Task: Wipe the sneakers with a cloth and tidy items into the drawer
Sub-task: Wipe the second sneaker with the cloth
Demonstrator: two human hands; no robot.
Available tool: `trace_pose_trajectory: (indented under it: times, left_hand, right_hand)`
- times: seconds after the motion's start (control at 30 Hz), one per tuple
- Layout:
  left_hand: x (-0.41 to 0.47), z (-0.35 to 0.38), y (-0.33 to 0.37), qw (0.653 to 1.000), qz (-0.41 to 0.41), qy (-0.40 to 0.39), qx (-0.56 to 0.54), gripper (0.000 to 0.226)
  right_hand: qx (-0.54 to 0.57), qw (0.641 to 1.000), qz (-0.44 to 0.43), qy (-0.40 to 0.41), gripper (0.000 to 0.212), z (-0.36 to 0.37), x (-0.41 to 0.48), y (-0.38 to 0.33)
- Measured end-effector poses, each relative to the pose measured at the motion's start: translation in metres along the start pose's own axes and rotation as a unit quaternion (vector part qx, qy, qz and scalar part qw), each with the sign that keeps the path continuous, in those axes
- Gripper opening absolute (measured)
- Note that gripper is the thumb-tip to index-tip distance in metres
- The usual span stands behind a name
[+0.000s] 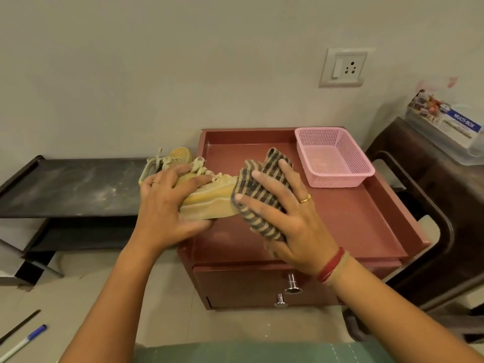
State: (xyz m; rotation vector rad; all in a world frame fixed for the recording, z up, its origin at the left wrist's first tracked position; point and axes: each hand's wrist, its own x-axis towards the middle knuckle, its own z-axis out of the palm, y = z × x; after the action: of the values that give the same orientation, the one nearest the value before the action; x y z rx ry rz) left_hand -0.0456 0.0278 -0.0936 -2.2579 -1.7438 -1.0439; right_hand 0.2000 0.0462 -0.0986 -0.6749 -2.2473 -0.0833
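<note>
My left hand (pixel 167 203) grips a yellow sneaker (pixel 209 196) by its heel and side and holds it above the left edge of the red-brown cabinet top (pixel 353 216). A striped brown cloth (pixel 264 187) is wrapped over the sneaker's toe, and my right hand (pixel 285 213) holds it there with fingers spread and curled round it. A second yellow sneaker (pixel 180 154) with pale laces lies behind, partly hidden by my left hand. Below the top are two shut drawer fronts with metal knobs (pixel 292 284).
A pink plastic basket (pixel 332 158) stands at the cabinet top's back right. A dusty black shelf (pixel 78 187) runs to the left. A dark chair (pixel 429 195) and a boxed item (pixel 445 121) are on the right. A blue pen (pixel 23 341) lies on the floor at lower left.
</note>
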Motion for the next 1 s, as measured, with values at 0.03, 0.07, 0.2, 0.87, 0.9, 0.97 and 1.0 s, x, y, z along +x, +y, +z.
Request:
trace_pose_trajectory:
  times: [0.03,0.07,0.2,0.87,0.9,0.97,1.0]
  left_hand:
    - [-0.001,0.001,0.001,1.0,0.003,0.001,0.003,0.063]
    - [0.0,0.002,0.002,1.0,0.006,0.0,0.01,0.061]
    - [0.002,0.005,0.007,0.999,0.01,-0.003,0.041,0.057]
    - [-0.001,0.008,0.006,0.998,0.025,0.003,0.063,0.055]
    - [-0.002,0.008,0.006,0.998,0.02,0.005,0.063,0.057]
    - [-0.003,0.007,0.006,0.999,0.003,0.01,0.053,0.06]
    - [-0.003,0.006,0.005,0.999,-0.005,0.012,0.048,0.062]
  right_hand:
    - [0.024,1.0,0.015,0.012,0.037,0.004,-0.001,0.006]
    - [0.082,0.995,0.053,0.035,0.037,0.008,-0.001,0.01]
    - [0.39,0.859,0.308,0.12,0.045,0.009,0.01,0.012]
    - [0.447,0.817,0.337,0.133,0.044,0.007,0.004,0.011]
    - [0.519,0.734,0.403,0.17,0.045,0.003,0.007,0.01]
    - [0.483,0.721,0.436,0.239,0.043,-0.006,0.006,0.007]
    - [0.429,0.768,0.404,0.25,0.044,-0.009,0.005,0.002]
